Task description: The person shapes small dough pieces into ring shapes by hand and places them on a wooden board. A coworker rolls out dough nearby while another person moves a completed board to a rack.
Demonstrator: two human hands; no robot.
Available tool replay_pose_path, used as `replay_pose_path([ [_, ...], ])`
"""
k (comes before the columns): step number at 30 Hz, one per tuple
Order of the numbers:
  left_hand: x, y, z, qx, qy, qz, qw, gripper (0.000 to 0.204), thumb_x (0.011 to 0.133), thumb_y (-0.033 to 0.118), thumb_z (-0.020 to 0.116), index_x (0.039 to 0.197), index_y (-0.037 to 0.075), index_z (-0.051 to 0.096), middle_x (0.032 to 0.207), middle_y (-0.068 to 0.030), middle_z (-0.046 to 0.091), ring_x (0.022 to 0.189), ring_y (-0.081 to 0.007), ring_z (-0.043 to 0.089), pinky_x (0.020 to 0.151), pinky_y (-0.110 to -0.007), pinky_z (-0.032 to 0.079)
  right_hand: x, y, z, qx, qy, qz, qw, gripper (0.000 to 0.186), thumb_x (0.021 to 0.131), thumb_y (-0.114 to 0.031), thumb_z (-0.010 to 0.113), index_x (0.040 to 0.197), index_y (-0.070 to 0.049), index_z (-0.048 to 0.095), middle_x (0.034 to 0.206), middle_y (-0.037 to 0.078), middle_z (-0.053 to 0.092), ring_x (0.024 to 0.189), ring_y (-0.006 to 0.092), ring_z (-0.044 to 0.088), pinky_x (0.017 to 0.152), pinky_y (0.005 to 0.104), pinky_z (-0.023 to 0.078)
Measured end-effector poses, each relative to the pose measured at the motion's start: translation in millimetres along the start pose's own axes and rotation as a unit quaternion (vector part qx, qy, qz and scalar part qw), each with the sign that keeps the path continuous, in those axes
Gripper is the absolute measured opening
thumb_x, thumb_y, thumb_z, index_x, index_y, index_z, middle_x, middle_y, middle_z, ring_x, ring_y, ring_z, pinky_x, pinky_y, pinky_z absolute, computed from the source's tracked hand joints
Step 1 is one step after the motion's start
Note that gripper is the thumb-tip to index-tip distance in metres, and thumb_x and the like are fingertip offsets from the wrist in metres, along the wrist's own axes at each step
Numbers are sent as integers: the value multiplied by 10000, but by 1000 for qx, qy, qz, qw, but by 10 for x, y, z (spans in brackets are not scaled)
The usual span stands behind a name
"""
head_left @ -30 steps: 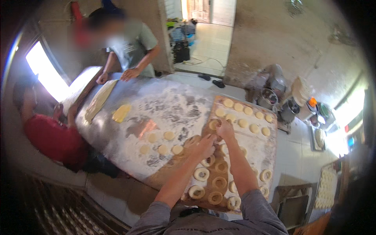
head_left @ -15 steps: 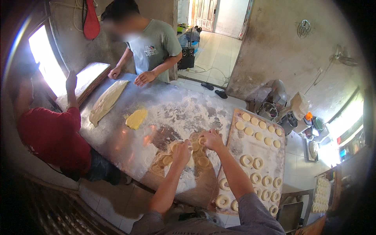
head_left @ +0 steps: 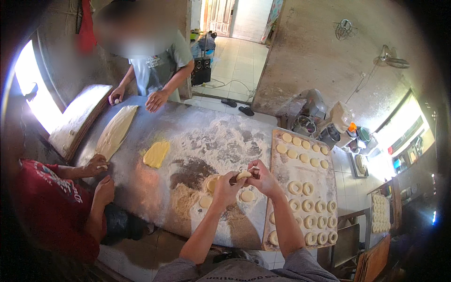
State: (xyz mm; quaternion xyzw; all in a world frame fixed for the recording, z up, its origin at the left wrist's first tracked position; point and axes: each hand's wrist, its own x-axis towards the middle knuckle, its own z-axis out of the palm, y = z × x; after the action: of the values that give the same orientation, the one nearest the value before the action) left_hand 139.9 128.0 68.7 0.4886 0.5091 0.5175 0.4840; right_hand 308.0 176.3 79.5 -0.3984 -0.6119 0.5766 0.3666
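Between my hands, over the floured metal table, is a small pale piece of dough [head_left: 244, 175], bent into a curve. My left hand [head_left: 227, 189] pinches it from one side and my right hand [head_left: 263, 180] from the other, fingers closed on both. Flat dough rounds lie beneath and around: one round [head_left: 206, 201] left of my left wrist, another [head_left: 246, 195] below my right hand, and one [head_left: 212, 184] partly covered by my left hand. Loose flour [head_left: 225, 141] coats the tabletop beyond.
On the right, a floured board [head_left: 282, 176] carries dough rings [head_left: 307, 189] and small discs [head_left: 304, 158]. Left of the flour lie a yellow soft mass [head_left: 156, 154] and a long dough slab [head_left: 116, 133]. Two co-workers stand at the table's far and left sides, their hands near the slab.
My hands have come closer together and now hold the dough piece between them, off the table. The co-worker in red has brought both hands to the table near the slab. The view has shifted.
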Motion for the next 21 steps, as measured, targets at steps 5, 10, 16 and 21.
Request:
replay_pose_path([
  [5,-99,94,18,212,3,100,972,180,828,17,647,1004,-5,622,895,-141,652,860,-269,657,732,-373,517,-37,126,351,-315,192,-63,927,553,752,-67,727,1237,-99,464,971,66,585,915,215,576,783,347,501],
  [10,-77,-118,154,121,112,171,971,341,802,-95,534,1127,4,514,1001,-142,568,949,-294,601,814,-412,499,-174,184,229,255,-51,-15,965,470,882,-168,626,1311,-51,475,1085,79,585,1004,189,571,857,333,461],
  [16,-141,-105,162,-541,-142,179,809,316,954,69,437,1265,14,409,1018,-107,571,955,-223,593,843,-368,484,-306,170,236,36,115,-23,992,539,988,-507,410,1275,-65,524,887,89,641,891,163,616,811,292,446],
  [21,-95,-273,341,7,15,65,998,332,1005,265,423,1237,28,449,814,-154,617,718,-291,624,637,-394,491,-444,-106,320,226,126,21,966,546,984,-519,420,1333,-100,435,727,62,575,659,126,548,646,305,455],
])
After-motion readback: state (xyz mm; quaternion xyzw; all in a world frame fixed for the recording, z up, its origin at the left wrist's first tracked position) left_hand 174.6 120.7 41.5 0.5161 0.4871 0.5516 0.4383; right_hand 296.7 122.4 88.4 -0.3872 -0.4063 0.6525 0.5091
